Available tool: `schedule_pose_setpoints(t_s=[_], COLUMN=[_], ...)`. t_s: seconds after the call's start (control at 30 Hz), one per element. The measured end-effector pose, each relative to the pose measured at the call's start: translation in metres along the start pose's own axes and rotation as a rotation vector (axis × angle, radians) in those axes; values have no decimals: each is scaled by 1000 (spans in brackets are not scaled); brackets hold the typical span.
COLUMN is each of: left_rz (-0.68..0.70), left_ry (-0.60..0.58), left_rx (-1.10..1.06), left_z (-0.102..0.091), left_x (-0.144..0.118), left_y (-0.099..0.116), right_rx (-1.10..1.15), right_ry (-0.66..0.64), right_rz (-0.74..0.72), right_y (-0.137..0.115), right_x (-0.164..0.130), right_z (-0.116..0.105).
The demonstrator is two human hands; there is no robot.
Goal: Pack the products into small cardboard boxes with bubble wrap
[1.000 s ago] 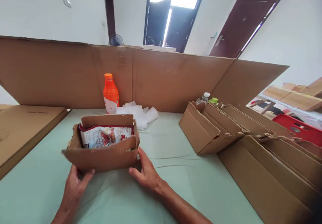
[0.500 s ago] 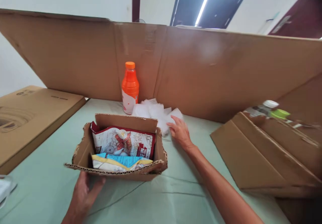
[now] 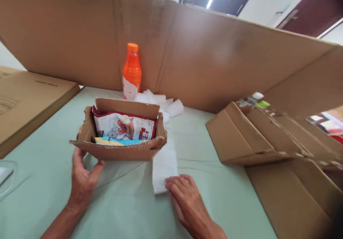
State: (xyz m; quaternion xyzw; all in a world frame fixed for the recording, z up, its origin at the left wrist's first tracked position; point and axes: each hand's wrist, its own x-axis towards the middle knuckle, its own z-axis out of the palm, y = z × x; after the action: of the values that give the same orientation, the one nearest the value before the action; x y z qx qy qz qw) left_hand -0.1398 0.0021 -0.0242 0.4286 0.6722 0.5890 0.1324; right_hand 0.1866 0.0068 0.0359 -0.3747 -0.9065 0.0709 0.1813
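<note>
Head view. The small cardboard box [image 3: 119, 138] is sitting left of centre on the green-covered bench [image 3: 214, 192], flaps open. Inside it, a red-and-white snack packet [image 3: 124, 126] is standing toward the back, with a blue-and-yellow packet [image 3: 118, 142] lying in front of it.

The left hand [image 3: 83, 180] is resting at the lower left of the frame, fingers touching the box's near left corner from below; its grip is open, thumb spread away from the fingers.

The right hand [image 3: 186, 199] is lying at lower centre, fingertips pressing flat on the near end of a white foam sheet [image 3: 164, 165]. Its grip is open, not clamped on the sheet. The sheet is lying on the bench just beside the box's right end.

An orange bottle [image 3: 132, 71] is standing behind the box, against a tall cardboard wall [image 3: 200, 56]. A pile of white foam pieces [image 3: 163, 103] is lying next to the bottle. Flattened cartons [image 3: 268, 138] are leaning at the right of the frame.
</note>
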Motion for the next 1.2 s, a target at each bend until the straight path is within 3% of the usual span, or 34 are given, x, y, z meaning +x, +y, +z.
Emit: schedule_pose_setpoints(t_s=[0.07, 0.13, 0.3, 0.4, 0.5, 0.57, 0.67, 0.73, 0.83, 0.97, 1.2], left_rz=[126, 221, 516, 637, 666, 647, 624, 631, 646, 661, 503], left_ry=[111, 64, -538, -659, -726, -770, -821, -827, -788, -759, -955], left_rx=[85, 133, 121, 105, 148, 224, 310, 320, 327, 320, 141], left_z=[-9, -18, -18, -7, 8, 18, 30, 34, 37, 38, 9], left_x=[-19, -48, -118, -135, -138, -137, -135, -134, -133, -128, -125], left_y=[22, 44, 78, 80, 74, 70, 66, 64, 63, 68, 89], right_rx=[106, 182, 435, 595, 657, 601, 326, 160, 50, 52, 355], right_ry=[-42, -41, -155, -245, -201, -99, 143, 207, 105, 75, -79], right_rz=[92, 153, 313, 417, 476, 467, 361, 262, 169, 193, 302], right_y=[-16, -26, -31, -28, -24, -23, -28, -32, -36, -33, -43], right_x=[-16, -26, -34, -29, -25, -29, -43, -54, -64, -65, -84], right_z=[10, 13, 10, 13, 21, 25, 23, 19, 18, 24, 11])
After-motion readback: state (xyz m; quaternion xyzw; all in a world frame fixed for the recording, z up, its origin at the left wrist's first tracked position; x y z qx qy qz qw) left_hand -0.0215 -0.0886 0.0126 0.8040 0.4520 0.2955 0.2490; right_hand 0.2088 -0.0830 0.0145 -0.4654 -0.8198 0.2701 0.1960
